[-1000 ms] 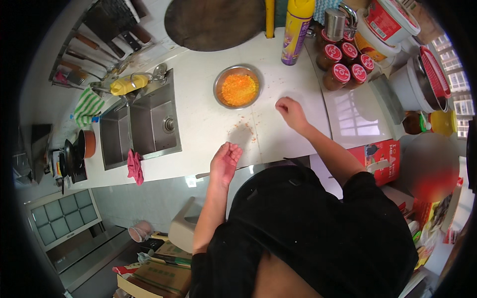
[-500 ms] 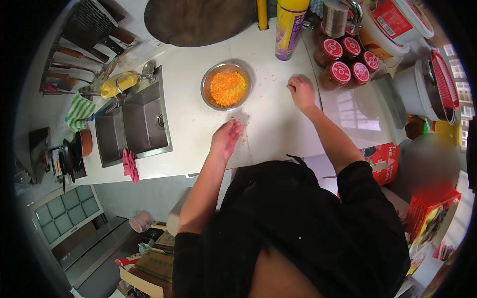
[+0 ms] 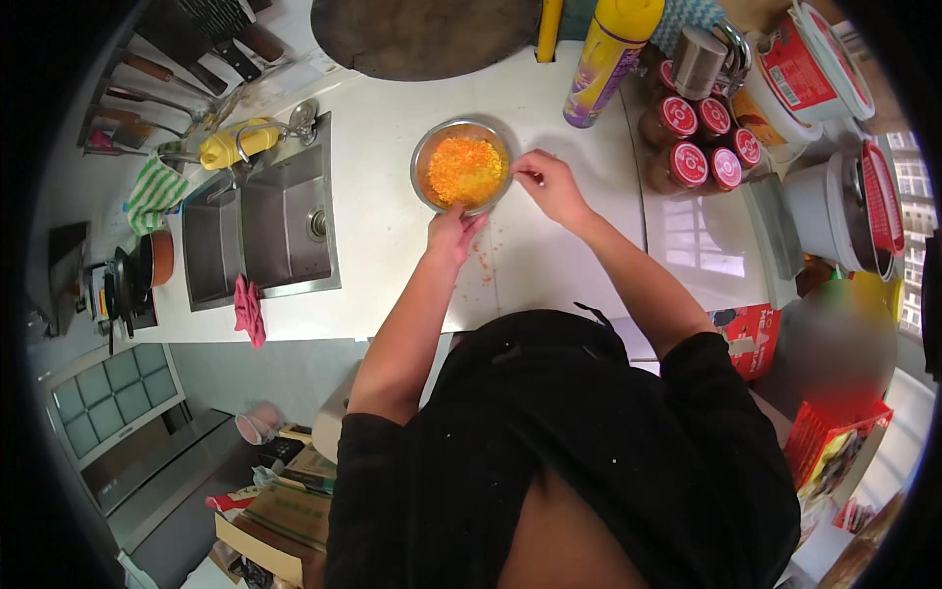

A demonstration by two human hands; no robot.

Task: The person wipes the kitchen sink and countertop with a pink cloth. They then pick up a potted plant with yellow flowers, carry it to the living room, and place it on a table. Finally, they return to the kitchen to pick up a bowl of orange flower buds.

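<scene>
A steel bowl (image 3: 424, 162) filled with chopped orange and yellow bits (image 3: 464, 169) sits on the white counter (image 3: 559, 255). My left hand (image 3: 450, 232) grips the bowl's near rim, its fingertips partly hidden by it. My right hand (image 3: 548, 185) has its fingers closed at the bowl's right rim, seeming to pinch it. A few orange scraps (image 3: 483, 273) lie on the counter below the bowl.
A double sink (image 3: 275, 245) with a pink cloth (image 3: 249, 312) is at left, below hanging knives (image 3: 216, 54). A dark round board (image 3: 422, 39), a spray can (image 3: 599, 83) and several red-lidded jars (image 3: 687, 162) line the back and right. Tubs (image 3: 800, 74) stand beyond.
Both hands have moved to the bowl from the bare counter: my left hand forward onto the near rim, my right hand leftward to the right rim.
</scene>
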